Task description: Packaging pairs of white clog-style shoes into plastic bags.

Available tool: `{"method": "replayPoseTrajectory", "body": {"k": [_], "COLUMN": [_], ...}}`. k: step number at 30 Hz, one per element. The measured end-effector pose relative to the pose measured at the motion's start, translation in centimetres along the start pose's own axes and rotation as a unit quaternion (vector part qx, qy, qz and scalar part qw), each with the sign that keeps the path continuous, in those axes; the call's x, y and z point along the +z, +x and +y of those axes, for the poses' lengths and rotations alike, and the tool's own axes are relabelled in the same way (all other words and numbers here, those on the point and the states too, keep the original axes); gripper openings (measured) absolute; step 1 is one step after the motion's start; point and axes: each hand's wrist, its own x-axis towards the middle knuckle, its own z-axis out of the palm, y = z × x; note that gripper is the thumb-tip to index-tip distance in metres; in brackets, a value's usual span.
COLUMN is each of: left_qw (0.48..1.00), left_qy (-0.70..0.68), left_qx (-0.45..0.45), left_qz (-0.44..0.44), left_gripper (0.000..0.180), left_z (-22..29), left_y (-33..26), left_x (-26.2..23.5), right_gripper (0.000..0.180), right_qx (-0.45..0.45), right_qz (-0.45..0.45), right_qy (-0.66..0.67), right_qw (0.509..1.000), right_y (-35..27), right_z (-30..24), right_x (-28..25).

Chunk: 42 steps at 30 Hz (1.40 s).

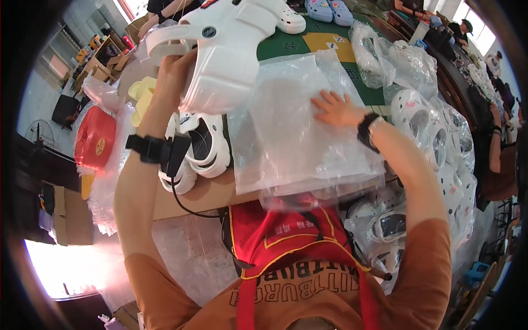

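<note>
My left hand (175, 71) grips a white foam clog (228, 66) by its heel end, lifted above the left part of the table. Its heel strap sticks out to the left, and the clog hides some of my fingers. On a stack of clear plastic bags (291, 132), my right hand (340, 109) rests with fingers spread and nothing in them. The bags lie flat before me and hang over the table's near edge. A pair of white clogs (212, 147) with dark insoles stands below my left hand, beside the bags.
Bagged white clogs (448, 137) pile up along the right. At the far side are blue clogs (330, 11) and another white clog (291, 21). A red roll (94, 137) and yellow footwear (142, 99) sit at left. Other people work in the background.
</note>
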Motion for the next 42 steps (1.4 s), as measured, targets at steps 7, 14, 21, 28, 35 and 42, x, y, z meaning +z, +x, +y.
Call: {"method": "replayPoseTrajectory", "body": {"k": [7,14,21,28,35,42], "left_qw": [0.997,0.992,0.995,0.987,0.965,0.936], "left_qy": [-0.013,-0.07,-0.057,-0.06,-0.069,-0.103], "left_qx": [-0.074,-0.103,-0.067,-0.005,0.074,0.165], "left_qz": [-0.015,-0.011,-0.051,-0.15,-0.24,-0.293], "left_gripper": [0.032,0.031,0.029,0.03,0.03,0.031], "left_z": [1.4,0.6,-1.7,0.4,2.5,5.0], "left_y": [-4.0,-6.0,-8.1,-12.2,-10.8,-12.8], "left_x": [0.9,0.0,-1.9,-4.3,-2.7,0.8], "right_gripper": [0.059,0.047,0.014,0.022,0.029,0.041], "right_qx": [0.054,-0.235,-0.226,-0.164,-0.116,-0.187], "right_qz": [0.099,0.074,0.129,0.198,0.158,0.23], "right_qy": [0.003,0.214,-0.044,-0.01,0.031,0.108], "right_qw": [0.994,0.945,0.965,0.966,0.98,0.949], "right_y": [3.5,-7.0,-12.4,-10.7,-10.0,-12.0], "right_z": [1.4,-3.4,-1.4,0.8,1.3,0.3], "right_x": [-3.4,-6.8,-3.1,-1.4,-2.0,-7.5]}}
